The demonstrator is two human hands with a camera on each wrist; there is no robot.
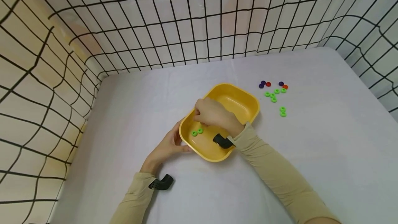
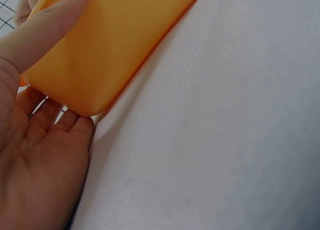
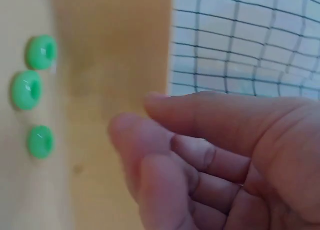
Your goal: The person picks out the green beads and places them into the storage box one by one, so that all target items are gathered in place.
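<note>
Left hand [image 1: 168, 146] holds yellow tray [image 1: 239, 101]; long axis runs near-left to far-right.

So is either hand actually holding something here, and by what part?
The left hand holds the yellow tray by its near left corner, thumb on the side wall. The right hand hangs over the tray, fingers loosely curled, holding nothing.

White tablecloth [image 1: 311, 155], black grid netting [image 1: 186, 20], purple and orange rings [image 1: 264, 84]
</note>
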